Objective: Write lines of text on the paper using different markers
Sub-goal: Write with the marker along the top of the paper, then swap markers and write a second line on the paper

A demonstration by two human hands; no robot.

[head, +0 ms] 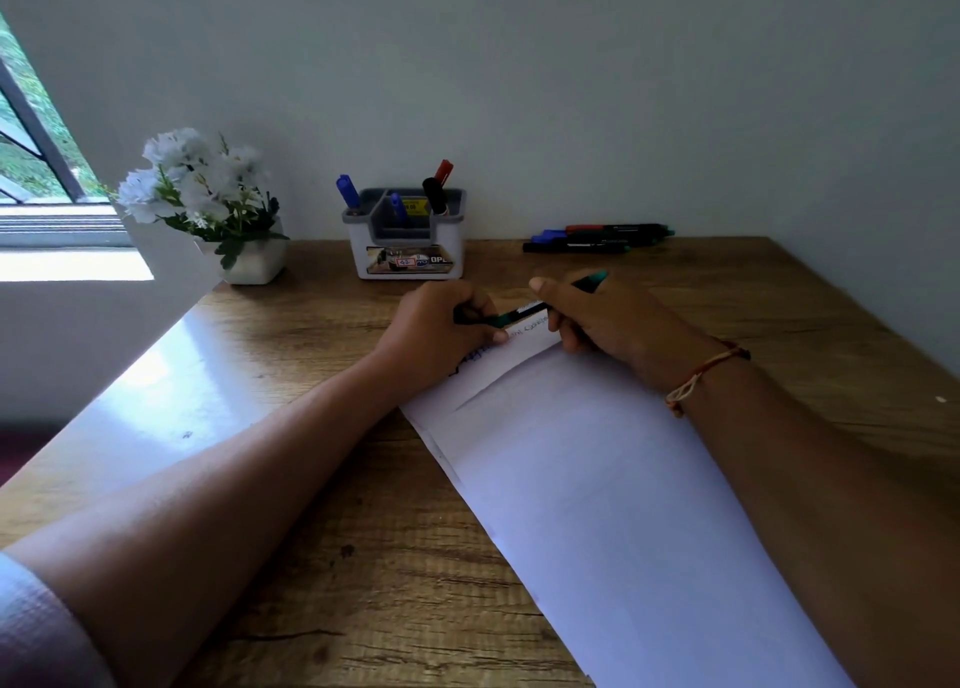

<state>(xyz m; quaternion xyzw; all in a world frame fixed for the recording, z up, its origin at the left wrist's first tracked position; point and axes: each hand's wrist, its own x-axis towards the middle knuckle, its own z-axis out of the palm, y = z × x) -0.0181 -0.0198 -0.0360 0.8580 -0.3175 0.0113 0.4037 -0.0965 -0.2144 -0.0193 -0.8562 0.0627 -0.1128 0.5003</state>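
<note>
A white sheet of paper (pixel 597 479) lies slanted on the wooden desk (pixel 322 557), with handwriting near its far end, partly hidden by my hands. A green marker (pixel 524 313) spans between both hands above that writing. My left hand (pixel 441 324) grips its dark cap end. My right hand (pixel 608 318) grips the barrel, whose teal tail sticks out past the knuckles. Whether the cap is on or pulled off is hidden by the fingers.
A white and grey pen holder (pixel 410 251) with blue, black and red markers stands at the back. Three more markers (pixel 597 238) lie at the back right by the wall. A pot of white flowers (pixel 208 204) sits back left beside a window.
</note>
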